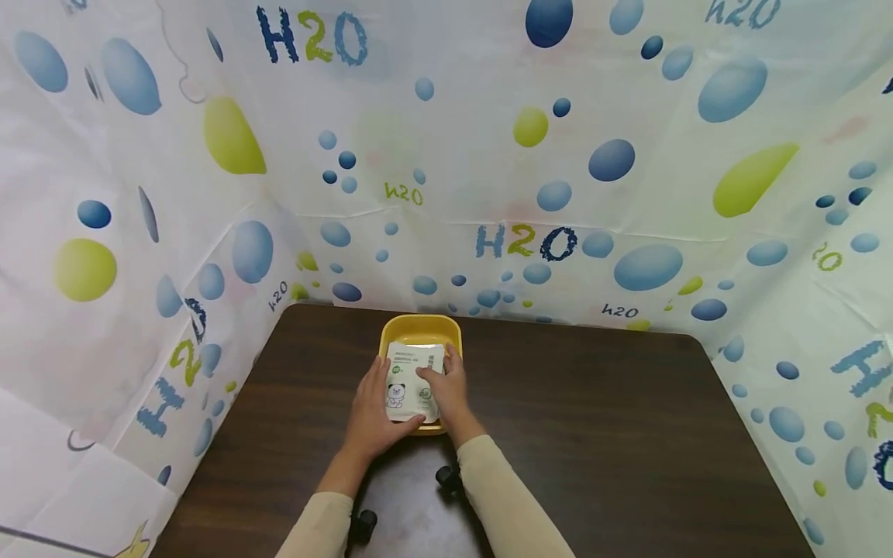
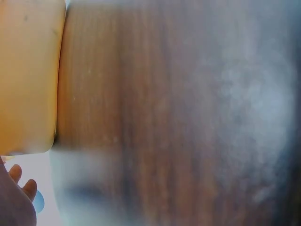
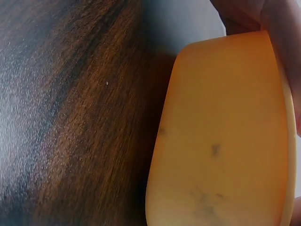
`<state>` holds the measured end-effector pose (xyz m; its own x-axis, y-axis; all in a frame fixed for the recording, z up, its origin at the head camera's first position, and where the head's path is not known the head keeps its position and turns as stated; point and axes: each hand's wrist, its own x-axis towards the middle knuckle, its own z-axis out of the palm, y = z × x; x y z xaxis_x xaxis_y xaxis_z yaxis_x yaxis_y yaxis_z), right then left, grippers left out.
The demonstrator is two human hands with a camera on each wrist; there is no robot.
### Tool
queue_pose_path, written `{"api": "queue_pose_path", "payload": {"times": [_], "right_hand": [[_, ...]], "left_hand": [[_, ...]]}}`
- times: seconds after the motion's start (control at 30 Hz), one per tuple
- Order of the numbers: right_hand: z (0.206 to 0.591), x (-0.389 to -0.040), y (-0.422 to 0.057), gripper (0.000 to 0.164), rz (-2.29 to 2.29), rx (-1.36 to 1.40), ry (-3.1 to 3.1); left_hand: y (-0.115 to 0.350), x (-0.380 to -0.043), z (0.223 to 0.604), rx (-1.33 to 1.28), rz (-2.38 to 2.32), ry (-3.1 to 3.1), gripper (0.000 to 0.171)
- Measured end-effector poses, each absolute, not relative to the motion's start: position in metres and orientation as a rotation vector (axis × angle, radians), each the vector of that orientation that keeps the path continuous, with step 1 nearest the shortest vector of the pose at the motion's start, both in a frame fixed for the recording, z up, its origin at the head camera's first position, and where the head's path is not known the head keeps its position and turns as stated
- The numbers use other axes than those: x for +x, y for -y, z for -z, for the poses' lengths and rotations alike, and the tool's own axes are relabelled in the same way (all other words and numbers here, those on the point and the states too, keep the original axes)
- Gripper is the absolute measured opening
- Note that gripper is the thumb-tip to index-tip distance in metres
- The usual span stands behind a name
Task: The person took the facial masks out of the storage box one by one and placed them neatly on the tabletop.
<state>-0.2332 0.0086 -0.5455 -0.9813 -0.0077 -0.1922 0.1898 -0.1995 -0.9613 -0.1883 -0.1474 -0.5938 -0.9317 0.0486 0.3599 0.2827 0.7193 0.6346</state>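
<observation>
A flat white and pale green packet (image 1: 412, 387) with a cartoon bear and green print lies face up over the yellow tray (image 1: 421, 320). My left hand (image 1: 374, 411) grips it from the left, fingers along its left side and thumb across its lower edge. From the right, my right hand (image 1: 452, 387) holds it, with the thumb on its printed face and the fingers by the tray's right rim. In the left wrist view, fingertips (image 2: 29, 188) show past the corner of the tray. The right wrist view shows the tray's outer wall (image 3: 221, 132) with fingers close above its rim.
The tray stands on a dark brown wooden table (image 1: 593, 434), near its back edge. A white curtain (image 1: 453, 170) with blue and green drops and H2O lettering surrounds the table. Small black devices (image 1: 446, 478) sit at both wrists.
</observation>
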Motion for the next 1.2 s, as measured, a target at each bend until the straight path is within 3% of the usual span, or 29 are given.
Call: {"api": "queue_pose_path", "payload": {"times": [0.53, 0.87, 1.2], "right_hand": [[0.550, -0.231, -0.008, 0.063, 2.524, 0.214, -1.862], [0.556, -0.230, -0.008, 0.053, 2.391, 0.224, -1.859], [0.556, -0.232, -0.007, 0.056, 2.237, 0.086, -1.901]], "left_hand": [[0.148, -0.188, 0.598, -0.154, 1.119, 2.626, 0.116], [0.147, -0.186, 0.598, -0.121, 1.122, 2.634, 0.113], [0.147, -0.186, 0.598, -0.129, 1.124, 2.613, 0.112]]}}
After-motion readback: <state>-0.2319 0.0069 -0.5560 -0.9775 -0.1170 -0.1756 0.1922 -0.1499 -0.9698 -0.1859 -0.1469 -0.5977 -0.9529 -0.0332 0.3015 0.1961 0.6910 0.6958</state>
